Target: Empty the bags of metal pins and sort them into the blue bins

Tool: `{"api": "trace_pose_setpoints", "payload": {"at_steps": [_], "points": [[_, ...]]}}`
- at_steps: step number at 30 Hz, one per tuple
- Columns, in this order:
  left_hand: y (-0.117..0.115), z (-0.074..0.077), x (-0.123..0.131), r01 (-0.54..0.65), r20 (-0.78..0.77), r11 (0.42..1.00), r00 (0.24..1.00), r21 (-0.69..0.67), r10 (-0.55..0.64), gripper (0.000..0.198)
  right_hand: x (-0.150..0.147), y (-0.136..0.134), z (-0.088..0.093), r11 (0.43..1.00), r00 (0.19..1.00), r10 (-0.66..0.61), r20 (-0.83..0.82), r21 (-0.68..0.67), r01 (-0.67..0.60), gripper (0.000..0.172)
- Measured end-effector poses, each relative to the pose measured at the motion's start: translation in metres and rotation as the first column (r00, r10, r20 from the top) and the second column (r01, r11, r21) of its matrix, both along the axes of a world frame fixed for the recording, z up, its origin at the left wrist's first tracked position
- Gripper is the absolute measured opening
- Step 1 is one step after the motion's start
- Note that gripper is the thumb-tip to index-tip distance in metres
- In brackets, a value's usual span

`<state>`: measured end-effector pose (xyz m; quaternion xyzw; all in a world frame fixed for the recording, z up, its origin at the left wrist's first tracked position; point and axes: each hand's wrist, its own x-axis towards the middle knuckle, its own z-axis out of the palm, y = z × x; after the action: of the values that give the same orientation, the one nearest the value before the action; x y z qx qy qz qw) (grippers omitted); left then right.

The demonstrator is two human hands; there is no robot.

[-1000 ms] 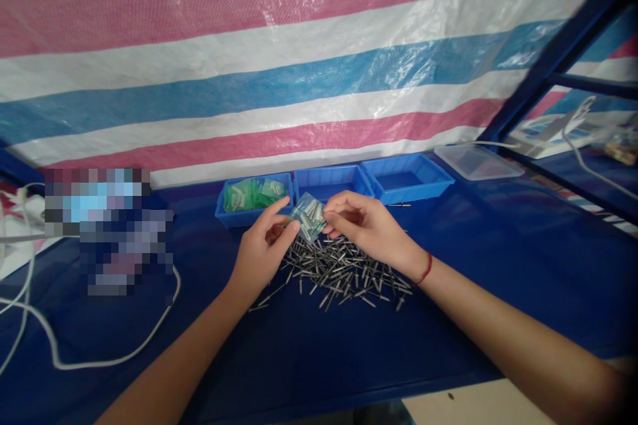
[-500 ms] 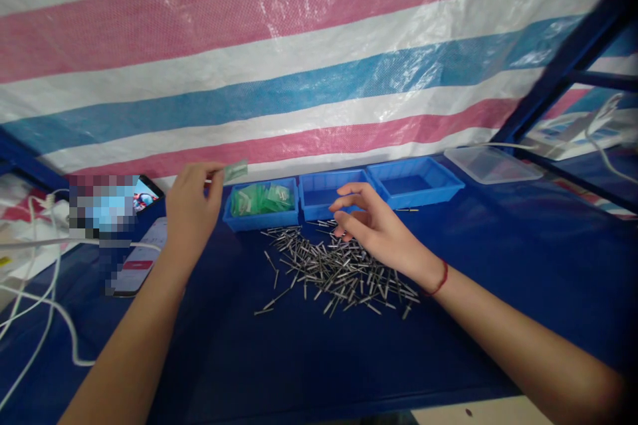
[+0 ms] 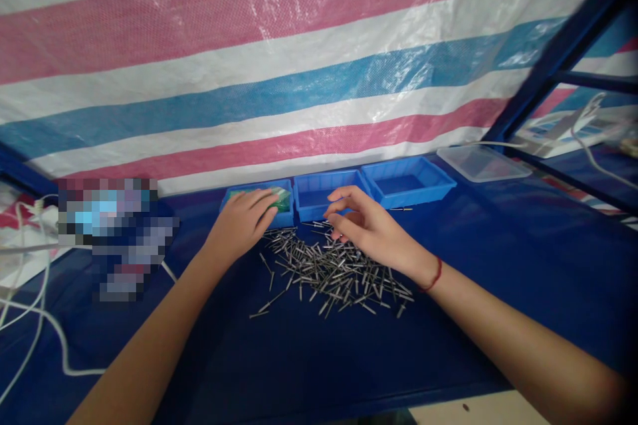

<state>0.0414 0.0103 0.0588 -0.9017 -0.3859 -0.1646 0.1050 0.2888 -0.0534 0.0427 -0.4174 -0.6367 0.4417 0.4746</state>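
My left hand [image 3: 242, 222] lies over the left blue bin [image 3: 288, 216], fingers stretched flat on the green plastic bags [image 3: 280, 198] inside; I see nothing held in it. My right hand [image 3: 366, 226], with a red string at the wrist, hovers just above the far edge of a loose pile of small metal pins [image 3: 329, 272] on the blue table. Its fingers are loosely curled and apart, with nothing visible between them.
Two more blue bins, the middle one [image 3: 319, 196] and the right one [image 3: 409, 182], stand in a row behind the pins. A clear plastic tray [image 3: 481, 163] lies at the back right. White cables [image 3: 30, 319] trail at the left. A striped tarp [image 3: 299, 80] hangs behind.
Both hands held a small filled bag a second ago. The left hand carried it up and left, then came down onto the left bin; the bag no longer shows. The right hand stayed over the pins.
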Motion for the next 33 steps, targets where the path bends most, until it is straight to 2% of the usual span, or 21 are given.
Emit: {"api": "trace_pose_setpoints", "payload": {"at_steps": [2, 4, 7, 8, 10, 12, 14, 17, 19, 22, 24, 27, 33], "points": [[-0.001, 0.001, 0.003, 0.001, -0.01, 1.0, 1.0, 0.011, -0.001, 0.035, 0.007, 0.001, 0.009, 0.999, 0.999, -0.014, 0.051, 0.048, 0.011, 0.022], [-0.009, 0.004, 0.004, -0.02, 0.014, 0.998, 1.0, 0.052, 0.019, 0.037, 0.022, -0.002, 0.019, 0.988, 0.99, -0.079, 0.115, 0.138, 0.063, 0.018], [-0.035, 0.007, -0.003, -0.016, 0.062, 0.998, 0.998, 0.056, 0.013, 0.044, 0.053, -0.018, 0.023, 0.929, 0.926, -0.298, 0.231, 0.295, 0.225, 0.02], [-0.046, 0.005, -0.007, 0.005, 0.072, 1.0, 0.997, 0.024, -0.006, 0.047, 0.064, -0.026, 0.019, 0.907, 0.883, -0.36, 0.302, 0.334, 0.256, 0.021], [-0.068, -0.005, -0.016, -0.009, 0.046, 0.996, 0.999, -0.087, 0.013, 0.06, 0.081, -0.043, 0.003, 0.892, 0.784, -0.409, 0.467, 0.387, 0.234, 0.028], [-0.084, -0.022, -0.021, -0.076, -0.003, 0.98, 0.997, -0.186, 0.077, 0.081, 0.091, -0.055, -0.018, 0.899, 0.696, -0.395, 0.599, 0.408, 0.159, 0.047], [-0.092, -0.037, -0.022, -0.144, -0.034, 0.959, 0.99, -0.244, 0.14, 0.089, 0.093, -0.061, -0.036, 0.915, 0.647, -0.366, 0.669, 0.385, 0.12, 0.062], [-0.091, -0.05, -0.016, -0.175, -0.053, 0.949, 0.984, -0.262, 0.167, 0.088, 0.089, -0.059, -0.046, 0.938, 0.634, -0.309, 0.709, 0.339, 0.078, 0.067], [-0.087, -0.05, -0.01, -0.165, -0.052, 0.949, 0.986, -0.27, 0.156, 0.084, 0.088, -0.053, -0.044, 0.937, 0.644, -0.297, 0.705, 0.343, 0.057, 0.058], [-0.082, -0.046, -0.005, -0.135, -0.026, 0.953, 0.991, -0.273, 0.133, 0.077, 0.093, -0.041, -0.04, 0.889, 0.608, -0.415, 0.677, 0.445, 0.111, 0.04], [-0.08, -0.046, -0.004, -0.144, 0.004, 0.956, 0.989, -0.254, 0.15, 0.074, 0.099, -0.032, -0.042, 0.849, 0.545, -0.496, 0.676, 0.509, 0.142, 0.037], [-0.078, -0.047, -0.004, -0.173, 0.017, 0.954, 0.983, -0.245, 0.183, 0.07, 0.107, -0.022, -0.049, 0.841, 0.496, -0.508, 0.704, 0.53, 0.108, 0.037], [-0.079, -0.044, 0.0, -0.131, 0.055, 0.946, 0.987, -0.297, 0.154, 0.067, 0.107, -0.022, -0.054, 0.855, 0.551, -0.48, 0.682, 0.505, 0.119, 0.032]]}}
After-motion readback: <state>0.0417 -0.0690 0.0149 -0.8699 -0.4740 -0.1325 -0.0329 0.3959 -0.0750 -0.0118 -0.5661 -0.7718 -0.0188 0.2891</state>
